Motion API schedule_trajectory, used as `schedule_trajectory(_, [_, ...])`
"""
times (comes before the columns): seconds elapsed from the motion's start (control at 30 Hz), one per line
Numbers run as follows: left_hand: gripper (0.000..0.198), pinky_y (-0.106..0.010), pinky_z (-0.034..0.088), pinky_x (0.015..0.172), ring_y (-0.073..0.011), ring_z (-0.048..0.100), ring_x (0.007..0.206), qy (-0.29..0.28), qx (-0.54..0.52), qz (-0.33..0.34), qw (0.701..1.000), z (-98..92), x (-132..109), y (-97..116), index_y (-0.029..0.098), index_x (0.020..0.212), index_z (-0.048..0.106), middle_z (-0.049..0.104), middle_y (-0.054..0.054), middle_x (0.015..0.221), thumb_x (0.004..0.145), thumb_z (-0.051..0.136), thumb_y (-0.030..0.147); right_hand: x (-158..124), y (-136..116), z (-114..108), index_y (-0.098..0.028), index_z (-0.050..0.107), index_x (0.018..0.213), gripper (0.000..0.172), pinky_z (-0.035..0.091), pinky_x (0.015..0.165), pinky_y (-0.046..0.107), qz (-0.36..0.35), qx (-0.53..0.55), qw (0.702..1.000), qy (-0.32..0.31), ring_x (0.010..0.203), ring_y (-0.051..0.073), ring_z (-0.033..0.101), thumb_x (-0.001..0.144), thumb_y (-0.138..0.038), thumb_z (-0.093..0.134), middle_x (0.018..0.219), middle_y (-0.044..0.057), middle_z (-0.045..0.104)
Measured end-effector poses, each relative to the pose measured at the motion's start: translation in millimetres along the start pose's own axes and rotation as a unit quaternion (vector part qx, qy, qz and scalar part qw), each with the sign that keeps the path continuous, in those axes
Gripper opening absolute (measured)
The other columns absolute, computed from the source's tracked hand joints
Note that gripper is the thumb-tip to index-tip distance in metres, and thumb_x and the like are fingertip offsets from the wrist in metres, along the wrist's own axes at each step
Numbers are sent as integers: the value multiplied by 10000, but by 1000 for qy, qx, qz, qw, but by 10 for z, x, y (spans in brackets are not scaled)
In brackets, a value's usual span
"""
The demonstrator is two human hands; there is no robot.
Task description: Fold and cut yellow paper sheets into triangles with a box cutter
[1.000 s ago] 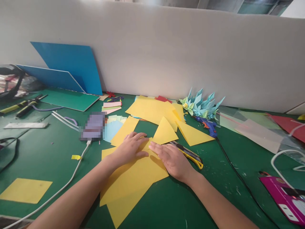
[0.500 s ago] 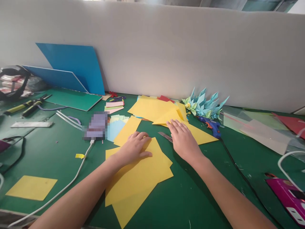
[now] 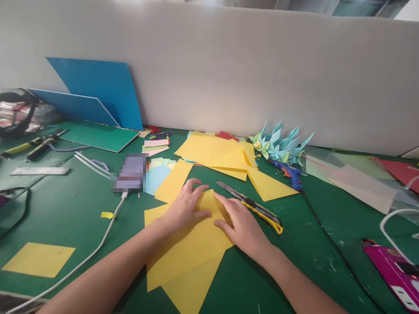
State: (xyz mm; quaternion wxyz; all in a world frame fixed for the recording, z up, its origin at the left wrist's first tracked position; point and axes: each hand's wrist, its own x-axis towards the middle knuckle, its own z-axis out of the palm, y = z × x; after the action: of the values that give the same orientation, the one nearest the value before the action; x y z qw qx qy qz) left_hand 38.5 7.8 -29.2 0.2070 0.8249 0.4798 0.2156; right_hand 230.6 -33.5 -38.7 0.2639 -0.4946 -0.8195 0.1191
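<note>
Several overlapping sheets of yellow paper (image 3: 186,261) lie on the green table in front of me. My left hand (image 3: 186,203) rests on the upper part of these sheets, its fingers apart and slightly bent. At their right edge is my right hand (image 3: 240,222), thumb and fingers spread, touching the paper. Neither hand grips anything that I can see. Just beyond my right hand lies a yellow utility knife (image 3: 252,205), its blade out and pointing to the far left. Behind it are more yellow sheets (image 3: 214,150) and a folded yellow piece (image 3: 273,183).
A blue glue gun (image 3: 290,172) lies by blue-green folded paper leaves (image 3: 281,144). To the left, a white cable (image 3: 108,235) runs from a blurred phone (image 3: 131,172). Blue boards (image 3: 108,96) lean at the back. A magenta power strip (image 3: 389,270) sits at the right edge.
My right hand has moved back from the far yellow paper to the near sheets, uncovering the utility knife. The near sheets have turned slightly. My left hand has stayed nearly in place.
</note>
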Motion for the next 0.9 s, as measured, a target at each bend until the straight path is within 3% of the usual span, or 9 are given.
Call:
schedule_trajectory(0.13, [591,-417,509,870,-221,559,969,-2,-72,-9,997,-13,0,3,231,1249,445,340,-115,1301,710,683,281,28,43,-5,-248,455,1280,470,548,747,385,29,67,996,50,883,233,636,828,-123,472,947,62,662])
schedule_trajectory(0.23, [604,-410,496,889,-235,550,1017,13,-93,-12,995,-30,17,6,250,1240,452,365,-103,1300,691,698,306,41,108,-53,-231,511,1207,382,545,716,355,47,88,990,102,801,219,642,835,-156,474,841,49,655])
schedule_trajectory(0.3, [619,-402,497,859,-245,556,1006,17,-97,-34,995,-59,32,20,250,1247,451,439,-97,1254,687,699,341,47,150,-92,-225,531,1169,337,541,732,352,61,89,984,143,795,218,644,836,-184,492,818,49,652])
schedule_trajectory(0.4, [586,-378,502,725,-233,594,845,-9,-122,-104,987,-126,49,63,205,1256,456,591,-72,1014,728,651,369,53,193,-129,-222,522,1156,326,540,732,341,84,111,973,184,774,205,650,831,-219,521,823,45,651])
schedule_trajectory(0.47, [436,-354,489,655,-227,602,761,-32,-176,-142,973,-168,53,90,180,1134,551,622,-47,849,758,611,392,58,217,-136,-218,499,1173,362,543,714,333,103,147,962,205,762,195,646,817,-252,557,839,47,649])
schedule_trajectory(0.57, [301,-330,485,612,-226,618,726,-31,-296,-178,938,-196,52,96,183,896,623,638,-36,773,747,622,445,73,263,-141,-221,454,1198,456,549,635,316,132,217,935,249,721,178,630,781,-306,620,869,48,632])
schedule_trajectory(0.73, [361,-347,504,667,-237,640,784,23,-399,-216,891,-175,53,68,178,926,616,663,-43,796,708,677,459,98,272,-140,-242,416,1165,472,554,641,326,138,321,895,276,720,169,627,757,-287,649,813,12,618])
schedule_trajectory(0.9, [352,-350,518,669,-231,652,790,-13,-429,-216,877,-166,32,110,183,921,608,678,-56,844,739,659,481,102,174,-65,-240,415,1149,417,541,722,355,118,319,902,264,768,171,620,780,-255,610,830,23,614])
